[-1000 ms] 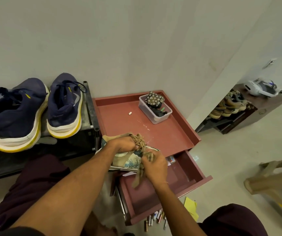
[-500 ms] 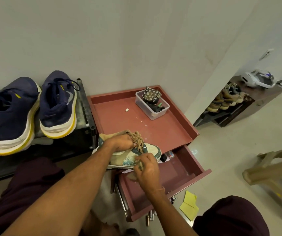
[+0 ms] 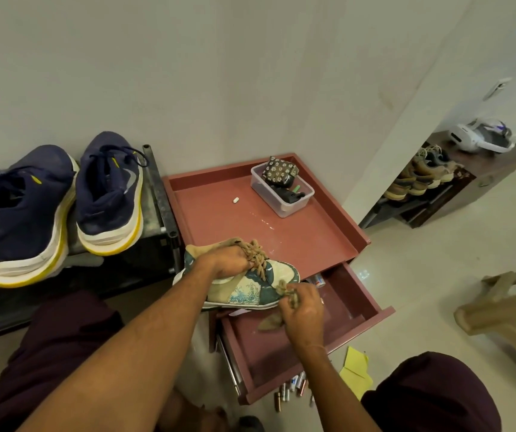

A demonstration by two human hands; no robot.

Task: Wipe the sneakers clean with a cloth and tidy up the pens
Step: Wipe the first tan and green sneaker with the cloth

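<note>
The sneaker (image 3: 250,289) is covered in matt, suede-like cloth and tied with coarse, rope-like laces (image 3: 255,252). The red worktop (image 3: 219,222) is finished smooth and faintly glossy; the tub (image 3: 284,209) at its 1 o'clock corner is made of clear plastic. The shoes (image 3: 110,188) at 9 o'clock are covered in navy mesh.

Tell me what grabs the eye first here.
A wave-patterned sneaker is held at the front edge of the red cabinet, above its open drawer, with a tan cloth pinched against its toe. To the left, a pair of navy sneakers with yellow-edged soles sits on a black rack.
</note>
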